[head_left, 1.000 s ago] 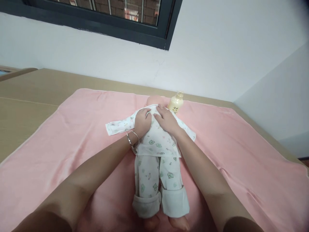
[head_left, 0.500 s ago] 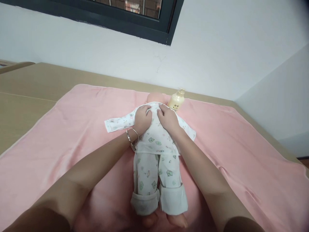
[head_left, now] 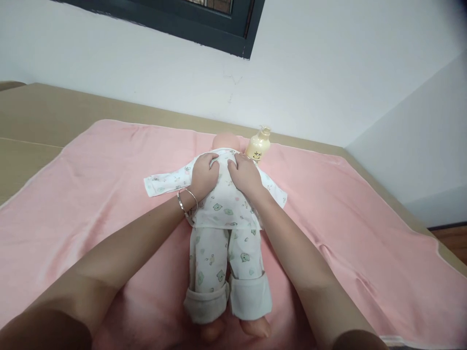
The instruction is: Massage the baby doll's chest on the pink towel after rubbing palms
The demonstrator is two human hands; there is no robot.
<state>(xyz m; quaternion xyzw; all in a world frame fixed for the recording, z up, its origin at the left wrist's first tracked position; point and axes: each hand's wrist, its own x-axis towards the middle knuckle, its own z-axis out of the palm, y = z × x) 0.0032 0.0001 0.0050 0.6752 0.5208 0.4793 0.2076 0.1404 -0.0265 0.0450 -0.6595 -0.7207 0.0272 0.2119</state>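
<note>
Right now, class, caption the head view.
Left hand and right hand resting on a doll in printed white clothes, on pink fabric.

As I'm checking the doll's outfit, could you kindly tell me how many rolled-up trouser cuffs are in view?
2: one cuff on the picture-left trouser leg, the other cuff on the picture-right trouser leg. Both legs' ends show, so none seems hidden.

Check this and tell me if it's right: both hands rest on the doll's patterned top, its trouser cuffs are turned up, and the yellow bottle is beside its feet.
Wrong: the head view shows the yellow bottle beside the doll's head, not its feet. The rest holds: the left hand and right hand rest on the patterned top, and the trouser cuffs are turned up.
</note>
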